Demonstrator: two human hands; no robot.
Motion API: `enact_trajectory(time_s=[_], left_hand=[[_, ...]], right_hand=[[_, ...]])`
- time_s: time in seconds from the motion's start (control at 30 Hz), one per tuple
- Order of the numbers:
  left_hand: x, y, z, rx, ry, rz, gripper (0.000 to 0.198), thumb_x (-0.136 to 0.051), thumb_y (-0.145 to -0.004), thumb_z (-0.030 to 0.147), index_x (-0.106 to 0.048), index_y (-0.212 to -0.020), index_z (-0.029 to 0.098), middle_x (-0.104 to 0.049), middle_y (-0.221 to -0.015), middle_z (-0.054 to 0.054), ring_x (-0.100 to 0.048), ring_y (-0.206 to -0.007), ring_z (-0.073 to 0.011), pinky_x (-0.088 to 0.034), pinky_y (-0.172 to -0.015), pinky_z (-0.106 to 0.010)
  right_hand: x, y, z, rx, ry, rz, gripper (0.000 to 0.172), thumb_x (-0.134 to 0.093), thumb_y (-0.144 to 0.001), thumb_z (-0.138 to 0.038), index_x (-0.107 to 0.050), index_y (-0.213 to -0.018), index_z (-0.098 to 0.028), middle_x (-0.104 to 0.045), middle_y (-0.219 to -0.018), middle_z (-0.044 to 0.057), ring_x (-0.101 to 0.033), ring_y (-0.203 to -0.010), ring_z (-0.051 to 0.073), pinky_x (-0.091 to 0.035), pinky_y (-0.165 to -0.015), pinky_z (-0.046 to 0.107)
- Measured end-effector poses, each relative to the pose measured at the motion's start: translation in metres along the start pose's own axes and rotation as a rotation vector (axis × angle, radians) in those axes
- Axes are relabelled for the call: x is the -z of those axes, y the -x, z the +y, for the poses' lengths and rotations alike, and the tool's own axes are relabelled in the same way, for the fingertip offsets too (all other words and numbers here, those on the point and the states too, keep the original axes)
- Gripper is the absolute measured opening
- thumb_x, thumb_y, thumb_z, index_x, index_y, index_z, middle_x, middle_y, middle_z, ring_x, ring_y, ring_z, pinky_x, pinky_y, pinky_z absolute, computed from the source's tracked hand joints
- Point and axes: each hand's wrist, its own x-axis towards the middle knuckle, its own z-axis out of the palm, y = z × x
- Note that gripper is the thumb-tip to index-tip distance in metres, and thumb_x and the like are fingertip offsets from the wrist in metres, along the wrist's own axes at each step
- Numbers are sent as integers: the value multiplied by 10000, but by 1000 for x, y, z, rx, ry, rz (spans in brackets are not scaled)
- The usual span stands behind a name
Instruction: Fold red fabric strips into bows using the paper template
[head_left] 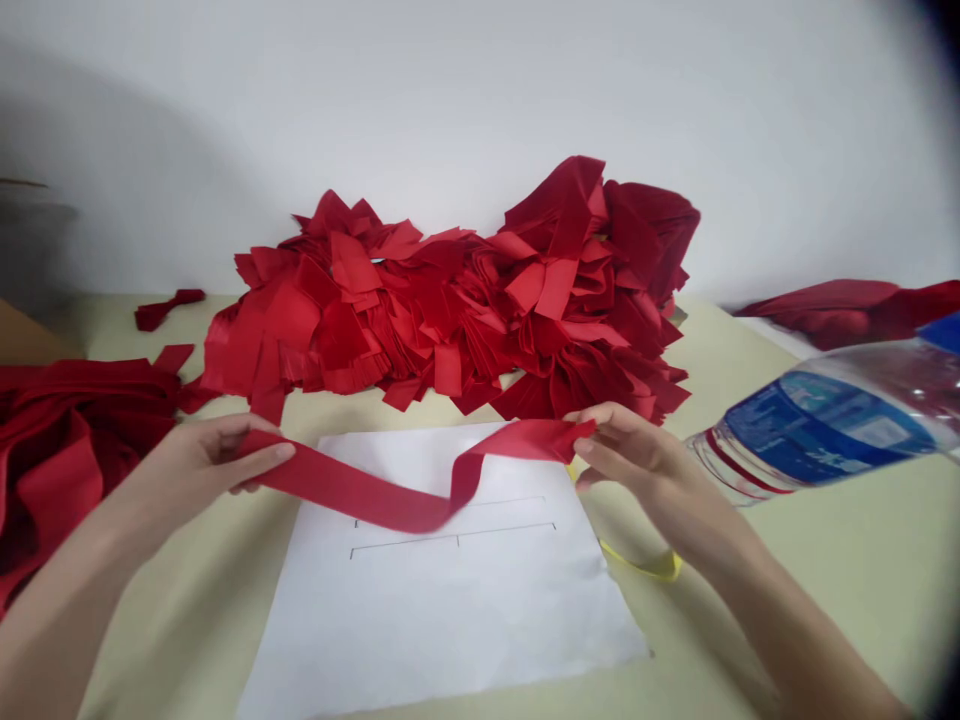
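A red ribbon strip (375, 497) hangs between my two hands, sagging in the middle with a twist toward its right part. My left hand (217, 452) pinches one end between thumb and fingers. At the other end, my right hand (626, 452) holds the ribbon by its fingertips. Below it lies a white paper sheet (442, 620) marked with thin black ruled lines, partly covered by the ribbon. Beside the sheet's right edge, near my right hand, a yellow strip (652, 572) curves on the table.
A big heap of cut red ribbon pieces (450, 320) sits against the wall. More red ribbon (67, 450) is piled at left, with a small folded piece (169, 308) behind. At right are a plastic bottle with a blue label (817, 430) and further red fabric (840, 308).
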Motion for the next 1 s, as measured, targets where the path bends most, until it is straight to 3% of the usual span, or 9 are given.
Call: enact_trajectory(time_s=[0.2,0.27,0.33,0.4,0.53,0.7,0.77,0.9,1.0], left_hand=[[24,-2,-13,121,-71,90,286,-692,-658,407,-644,-810,169,-480,-489,82,-449,-528,-85,-322,-511,-161],[24,0,-13,99,-13,64,315,-691,-662,398,-641,-884,180,-498,-521,84,-443,-528,-77,-332,-513,-160],[19,3,-8,47,39,36,362,-687,-673,410,-621,-962,203,-506,-558,83,-432,-518,-71,-341,-506,-163],[9,7,-1,-23,82,5,365,-672,-699,425,-602,-991,218,-503,-586,75,-430,-512,-75,-354,-500,-176],[-28,15,17,-109,137,-87,281,-614,-753,424,-601,-918,197,-514,-575,43,-465,-517,-108,-393,-500,-216],[-68,27,29,-199,202,-382,334,-555,-793,380,-557,-1094,234,-637,-912,-41,-587,-769,-178,-488,-674,-289],[-71,28,26,-282,65,-409,323,-587,-773,352,-571,-1083,264,-622,-1032,-48,-568,-852,-201,-483,-733,-324],[-61,17,9,-505,-215,-291,276,-614,-737,263,-613,-1012,296,-555,-1213,-36,-463,-1122,-260,-408,-921,-406],[-55,5,-3,-516,-287,-278,238,-593,-742,248,-621,-976,277,-566,-1207,-45,-477,-1134,-262,-384,-960,-412]], right_hand=[[32,-4,0,19,430,-112,240,-562,-772,-414,-610,-898,-215,-631,-1018,95,-592,-872,232,-511,-705,327],[37,-4,3,75,540,-183,171,-505,-792,-328,-634,-769,-219,-639,-1015,84,-595,-911,243,-496,-733,339],[41,-4,6,119,620,-234,253,-426,-796,-218,-633,-650,-218,-641,-1026,66,-596,-953,240,-475,-786,349],[41,-4,8,154,668,-179,305,-369,-776,-137,-631,-643,-221,-640,-1037,49,-602,-953,223,-459,-815,350],[24,-3,8,202,696,-55,268,-370,-792,-133,-621,-785,-227,-648,-991,41,-616,-862,197,-467,-765,333],[-9,4,10,223,686,-177,248,-383,-817,-116,-606,-793,-223,-642,-923,21,-607,-787,165,-467,-720,303],[-18,6,11,232,683,-200,258,-379,-824,-97,-602,-802,-225,-636,-929,14,-599,-808,157,-460,-742,298],[-26,9,15,225,667,-225,244,-381,-862,-123,-599,-858,-233,-622,-939,9,-586,-840,150,-453,-775,296],[-32,10,18,238,669,-260,165,-451,-866,-188,-591,-933,-244,-609,-990,9,-575,-901,157,-449,-814,304]])
